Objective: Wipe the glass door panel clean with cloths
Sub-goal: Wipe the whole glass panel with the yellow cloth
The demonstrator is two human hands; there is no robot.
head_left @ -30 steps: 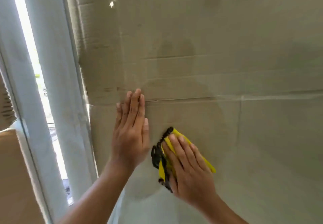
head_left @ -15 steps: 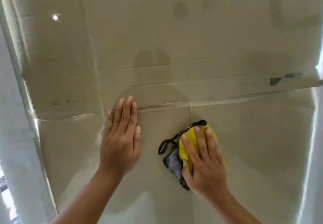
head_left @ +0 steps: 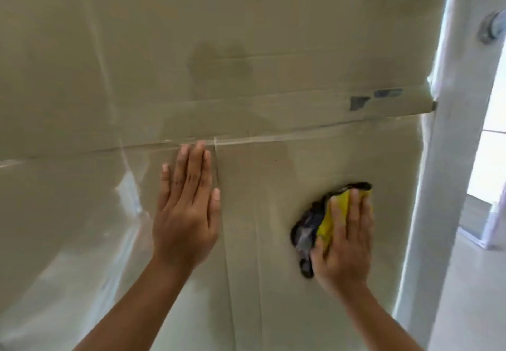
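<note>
The right hand (head_left: 343, 238) is pressing a yellow cloth (head_left: 327, 226) flat against the glass door panel (head_left: 273, 49). Its fingers are lying straight and close together over the fabric, pushing rather than pinching, and the cloth's dark edging is bunching out past the thumb side. The left hand (head_left: 189, 214) is resting bare on the glass well to the left, palm flat, fingers straight and nearly touching each other, holding nothing and seemingly bracing the panel.

The cloth is sitting in the lower right part of the panel, near the white door frame (head_left: 438, 159) but not touching it. Behind the glass, brown cardboard (head_left: 82, 63) is showing through, with a pale taped seam (head_left: 273, 138) running across just above the left fingertips. A metal fitting (head_left: 491, 29) is poking out at the frame's top right, and a pale floor (head_left: 479, 282) is showing beyond.

Judging progress, the wiping is looking well underway but not finished. Glare streaks and a hazy smear are showing on the left half, and darker blotches are sitting higher up, though I cannot tell whether those are on the glass or on the cardboard. Only 1 cloth is in view, so any pass with a 2nd one seems yet to come.
</note>
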